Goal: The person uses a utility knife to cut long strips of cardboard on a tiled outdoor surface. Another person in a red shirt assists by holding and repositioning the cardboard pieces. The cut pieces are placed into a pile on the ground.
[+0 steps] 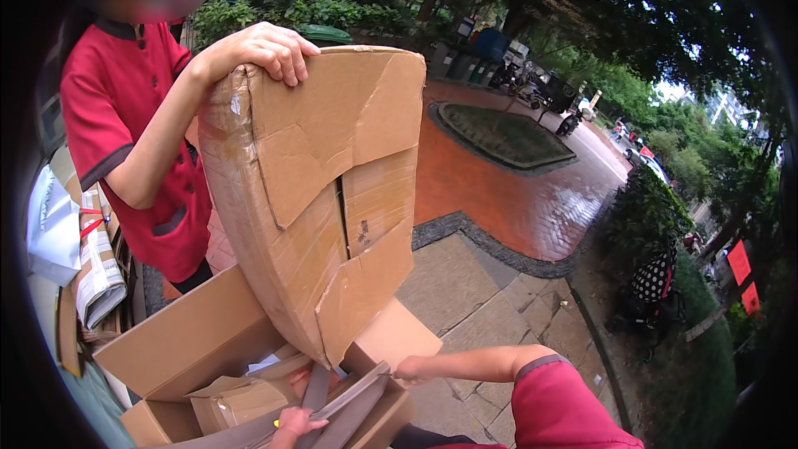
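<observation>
My right hand [408, 370] grips one end of a grey-brown strip [352, 394], perhaps fabric, at the edge of an open cardboard box [187, 337]. Lower down, my left hand [295, 421] is closed on the same strip, its thumb and a finger showing; something small and yellow is beside it. Other grey-brown pieces lie around both hands. A smaller carton [240, 402] and papers are inside the box. Over it stands a large, taped, dented cardboard carton [312, 199], its lower corner in the box opening. A co-worker's hand [274, 53] rests on its upper edge.
The co-worker [134, 137] in a red shirt stands behind the large carton. Flattened cardboard and a white bag [53, 224] are piled at the left. Stone paving [461, 299] lies to the right, bordered by a hedge and a dark bag with white dots [651, 277].
</observation>
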The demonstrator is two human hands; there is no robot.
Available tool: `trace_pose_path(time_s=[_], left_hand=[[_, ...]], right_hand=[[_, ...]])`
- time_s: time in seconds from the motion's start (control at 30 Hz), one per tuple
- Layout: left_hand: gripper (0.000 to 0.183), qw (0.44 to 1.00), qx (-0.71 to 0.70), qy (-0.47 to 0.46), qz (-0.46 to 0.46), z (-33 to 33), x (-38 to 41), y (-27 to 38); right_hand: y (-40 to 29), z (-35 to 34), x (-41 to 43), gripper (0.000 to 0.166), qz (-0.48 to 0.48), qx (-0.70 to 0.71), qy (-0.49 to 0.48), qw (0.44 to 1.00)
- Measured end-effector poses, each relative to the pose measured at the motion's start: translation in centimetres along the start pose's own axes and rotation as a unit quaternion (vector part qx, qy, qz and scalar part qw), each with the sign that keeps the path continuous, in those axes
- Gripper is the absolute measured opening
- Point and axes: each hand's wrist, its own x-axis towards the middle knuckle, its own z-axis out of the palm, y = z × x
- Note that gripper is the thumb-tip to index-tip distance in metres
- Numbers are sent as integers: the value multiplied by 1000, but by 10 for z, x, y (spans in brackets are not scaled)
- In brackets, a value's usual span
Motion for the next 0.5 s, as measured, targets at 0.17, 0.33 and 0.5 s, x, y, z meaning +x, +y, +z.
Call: trace_pose_path(time_s=[0.17, 0.33, 0.5], left_hand=[[66, 1000, 2, -3, -2, 8, 5, -2], [65, 1000, -10, 20, 7, 11, 3, -7], [60, 999, -26, 21, 0, 4, -5, -6]], right_hand=[[-35, -21, -34, 18, -178, -479, 71, 857], [-17, -20, -41, 19, -254, -556, 184, 770], [-39, -47, -25, 36, 136, 41, -12, 990]])
